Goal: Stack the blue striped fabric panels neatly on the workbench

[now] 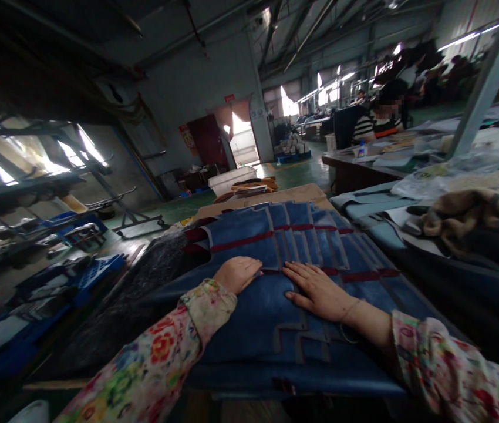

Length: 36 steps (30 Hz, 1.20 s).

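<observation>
Blue leather-like pieces (249, 317) with grey edges and dark red strips lie layered on a table in front of me. My left hand (238, 274) rests on them left of centre, its fingers together and stretched out, pointing right. Just right of it, my right hand (315, 288) lies flat on the blue material, palm down, with the thumb a little apart. A small gap separates the two hands. Neither hand is seen holding anything.
Brown cardboard (315, 192) shows behind the pieces, with black plastic sheeting (130, 311) at left. On the right, a table bears light blue sheets (364, 202) and a fuzzy brown cloth (465, 214). A person (379, 120) sits farther back. Blue crates (95, 273) stand at left.
</observation>
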Available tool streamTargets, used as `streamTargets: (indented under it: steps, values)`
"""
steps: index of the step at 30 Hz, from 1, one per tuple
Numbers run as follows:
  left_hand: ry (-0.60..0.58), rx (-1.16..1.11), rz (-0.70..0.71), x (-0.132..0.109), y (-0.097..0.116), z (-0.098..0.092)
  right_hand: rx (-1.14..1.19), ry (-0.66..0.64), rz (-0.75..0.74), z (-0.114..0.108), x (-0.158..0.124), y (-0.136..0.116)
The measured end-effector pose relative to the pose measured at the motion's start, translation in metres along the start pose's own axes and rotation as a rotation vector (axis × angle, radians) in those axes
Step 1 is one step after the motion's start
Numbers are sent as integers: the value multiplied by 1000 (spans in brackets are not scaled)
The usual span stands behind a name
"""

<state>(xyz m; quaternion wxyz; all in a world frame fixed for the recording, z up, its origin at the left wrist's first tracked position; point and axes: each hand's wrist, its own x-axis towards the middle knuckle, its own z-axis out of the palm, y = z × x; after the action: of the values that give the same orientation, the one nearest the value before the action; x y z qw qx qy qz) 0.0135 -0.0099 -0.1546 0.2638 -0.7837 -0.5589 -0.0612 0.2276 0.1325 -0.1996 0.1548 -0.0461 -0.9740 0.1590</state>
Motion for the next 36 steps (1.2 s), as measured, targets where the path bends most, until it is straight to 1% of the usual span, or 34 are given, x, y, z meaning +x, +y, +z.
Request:
streamTargets:
  steps: [2,5,7,9,12,15,18,21,24,28,30,33,36]
  values:
    - [-33,8,56,15,-7,5,-2,-1,9,0,0,0]
    - [-192,-8,77,30,-13,6,-1,0,17,-1,-1,-1]
    - [-298,-36,6,33,-10,2,-3,-3,17,-1,-1,-1]
    - [-360,-79,-107,31,-3,-5,-5,-5,14,0,-1,-1]
    - [-361,-127,-250,20,12,-19,4,3,12,1,-1,1]
    - [-335,-102,-371,-2,20,-30,13,4,11,1,-1,1]
    - [-365,-76,-434,-26,15,-35,8,-12,10,0,-1,0]
    - [-403,-116,-405,-39,1,-30,5,-20,13,0,0,0]
    - [-426,-157,-393,-37,-15,-20,11,-8,14,2,1,1]
    - [-451,-239,-437,-24,-34,-4,11,7,9,2,0,2]
    - [-453,-270,-455,-20,-40,0,11,6,13,0,0,1]
    - [-460,-304,-455,-21,-42,-2,9,-7,18,-2,0,0]
    - [-460,-338,-458,-26,-34,-9,14,-10,24,-1,0,-1]
